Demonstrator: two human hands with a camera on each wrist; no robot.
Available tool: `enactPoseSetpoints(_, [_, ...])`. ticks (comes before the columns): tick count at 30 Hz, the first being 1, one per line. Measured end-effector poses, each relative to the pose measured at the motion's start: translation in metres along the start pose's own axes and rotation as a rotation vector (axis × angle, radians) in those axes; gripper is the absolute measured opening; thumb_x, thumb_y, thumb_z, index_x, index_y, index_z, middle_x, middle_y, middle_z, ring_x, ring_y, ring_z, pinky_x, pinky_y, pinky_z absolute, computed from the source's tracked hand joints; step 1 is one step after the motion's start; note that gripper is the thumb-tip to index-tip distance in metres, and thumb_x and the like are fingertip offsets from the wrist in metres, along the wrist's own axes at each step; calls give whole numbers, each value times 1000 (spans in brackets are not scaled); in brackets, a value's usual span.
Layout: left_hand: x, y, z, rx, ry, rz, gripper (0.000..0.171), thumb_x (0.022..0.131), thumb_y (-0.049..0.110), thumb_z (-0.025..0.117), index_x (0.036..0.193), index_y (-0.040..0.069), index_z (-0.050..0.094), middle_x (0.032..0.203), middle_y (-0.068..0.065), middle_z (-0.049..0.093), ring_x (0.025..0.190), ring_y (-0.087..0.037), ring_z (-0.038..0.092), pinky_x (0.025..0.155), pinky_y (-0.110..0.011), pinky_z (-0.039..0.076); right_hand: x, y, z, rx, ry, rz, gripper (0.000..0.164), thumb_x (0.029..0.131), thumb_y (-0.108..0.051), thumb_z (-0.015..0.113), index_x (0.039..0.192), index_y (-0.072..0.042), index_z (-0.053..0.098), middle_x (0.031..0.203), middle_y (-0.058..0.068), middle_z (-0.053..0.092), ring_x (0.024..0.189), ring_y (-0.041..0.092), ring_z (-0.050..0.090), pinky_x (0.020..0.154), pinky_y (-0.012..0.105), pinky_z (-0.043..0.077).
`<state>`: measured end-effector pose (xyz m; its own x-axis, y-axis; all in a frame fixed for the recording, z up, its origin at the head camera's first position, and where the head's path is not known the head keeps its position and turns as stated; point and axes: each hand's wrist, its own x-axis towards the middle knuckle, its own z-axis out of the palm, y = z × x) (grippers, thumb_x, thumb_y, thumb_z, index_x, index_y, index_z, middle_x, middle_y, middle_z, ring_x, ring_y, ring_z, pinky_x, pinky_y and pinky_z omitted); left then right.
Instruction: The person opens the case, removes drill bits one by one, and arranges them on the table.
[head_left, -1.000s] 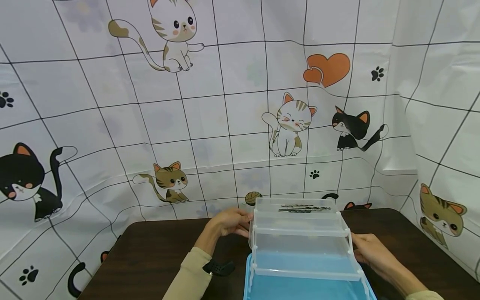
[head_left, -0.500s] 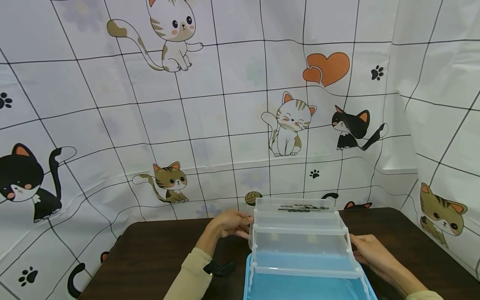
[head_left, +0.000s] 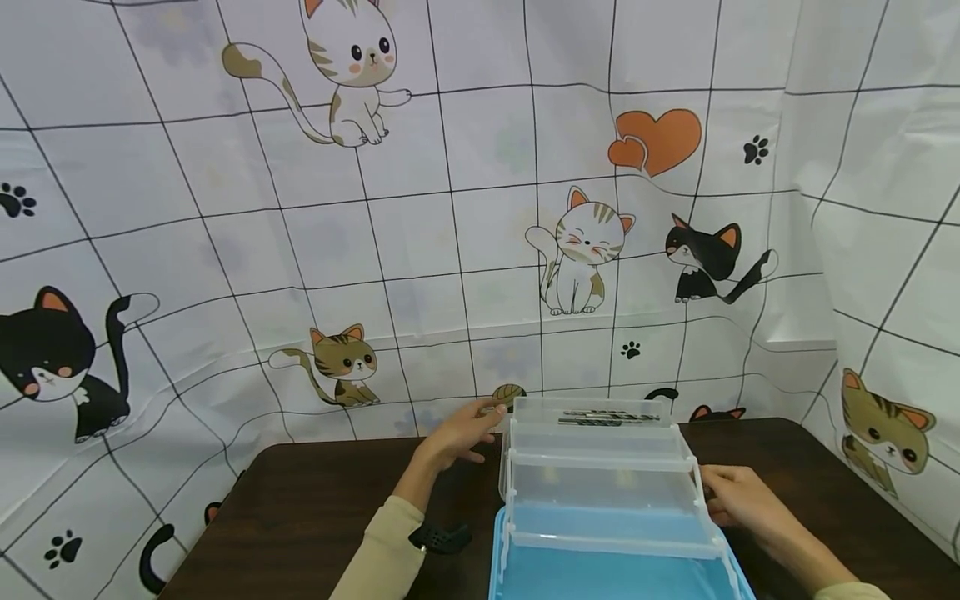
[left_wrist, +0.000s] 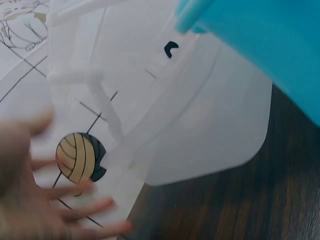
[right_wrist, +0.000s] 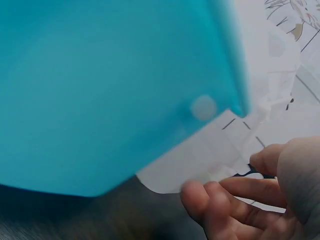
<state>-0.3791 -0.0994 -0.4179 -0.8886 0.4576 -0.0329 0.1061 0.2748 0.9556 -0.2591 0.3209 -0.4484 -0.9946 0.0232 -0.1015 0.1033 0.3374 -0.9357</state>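
Observation:
A blue toolbox (head_left: 615,579) stands at the front of the table with its clear cantilever trays (head_left: 606,487) fanned out upward and back. Several drill bits (head_left: 611,417) lie in the topmost tray. My left hand (head_left: 459,437) is just left of the trays, fingers spread and apart from the plastic. In the left wrist view, the clear lid (left_wrist: 215,130) hangs behind the box, beyond the left fingertips (left_wrist: 107,202). At the box's right side, my right hand (head_left: 742,500) has loosely bent fingers close by the trays, its thumb apart from them.
The dark wooden table (head_left: 337,517) extends on both sides of the box. Behind and to the right hangs a white cloth (head_left: 465,250) printed with cats and grid lines. A black watch (head_left: 441,538) is on the left wrist.
My left hand has let go of the left edge of the lid and lifted slightly, its fingers spreading. The right hand and the trays have hardly moved.

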Motion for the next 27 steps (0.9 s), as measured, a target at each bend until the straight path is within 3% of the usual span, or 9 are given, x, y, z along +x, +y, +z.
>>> enactPoseSetpoints(3, [4,1,0,16,-80,113,69,105,54,50,163,27,25,160,-10,31,138,-41,42,91,-60,53,-2,-4,-5,-69,63,-5,57,109,-38,51,130,14,59,93,11,70,77,28,70,62,37,59])
enactPoseSetpoints(5, [5,2,0,9,-144,173,70,104,55,51,164,35,20,163,-5,26,142,-38,38,92,-58,53,-4,-8,-9,-110,91,-26,57,108,-41,51,132,10,60,91,9,69,75,27,68,60,35,56])
enactPoseSetpoints(9, [4,6,-1,17,-248,249,81,101,52,61,165,34,15,166,-9,20,142,-38,38,90,-52,55,-9,-21,-17,-220,151,-104,57,108,-42,50,136,7,57,93,9,69,76,24,68,60,34,56])
enactPoseSetpoints(14, [2,9,-5,35,-328,268,101,90,54,74,166,31,12,168,-7,11,149,-36,25,93,-46,54,-18,-50,-23,-401,285,-257,56,109,-44,47,134,5,60,95,9,71,75,20,68,58,33,56])
enactPoseSetpoints(19, [1,9,-8,34,-353,248,103,87,56,77,165,29,16,168,3,10,151,-33,19,94,-44,54,-26,-79,-16,-489,378,-388,48,108,-40,50,132,-1,64,90,5,73,77,20,68,58,32,50])
enactPoseSetpoints(27, [1,7,-10,-1,-399,261,109,84,54,81,166,27,13,169,-4,10,152,-32,15,97,-43,53,-9,-95,5,-608,278,-530,34,105,-25,60,128,-2,67,105,11,71,84,23,66,62,36,51])
